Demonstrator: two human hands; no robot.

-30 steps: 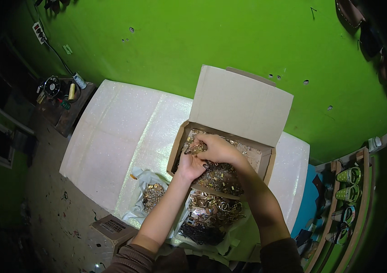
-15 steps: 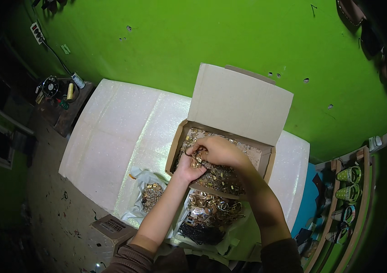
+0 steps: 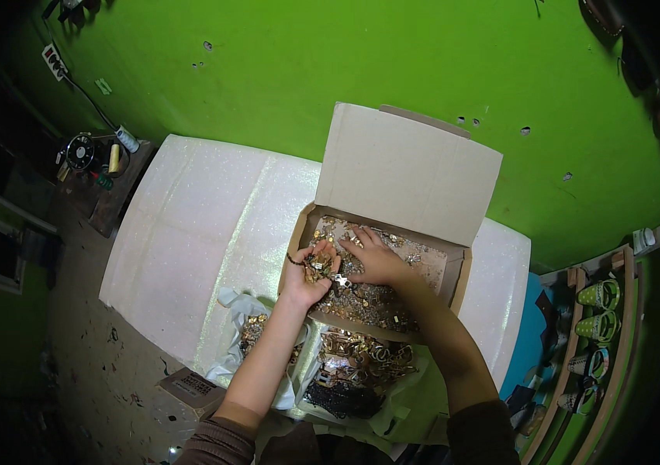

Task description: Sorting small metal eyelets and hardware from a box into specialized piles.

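Note:
An open cardboard box stands on the white sparkly sheet, its floor strewn with small gold and silver metal pieces. Over its left part my left hand is palm up and cupped, with a heap of gold-coloured metal fittings in it. A dark strand hangs at the edge of that palm. My right hand is just beside it, fingers apart and reaching down among the loose pieces. Whether its fingertips touch any piece is hard to see. A small silvery piece shows between the two hands.
In front of the box lie gold-coloured chains and buckles and a black chain heap on plastic. A whitish bag with more pieces sits left of them. The raised lid stands behind. Sandals fill a rack at right.
My right hand has moved away from the left palm to the pieces in the box, its fingers now spread. The left hand has opened wider, showing the heap it holds.

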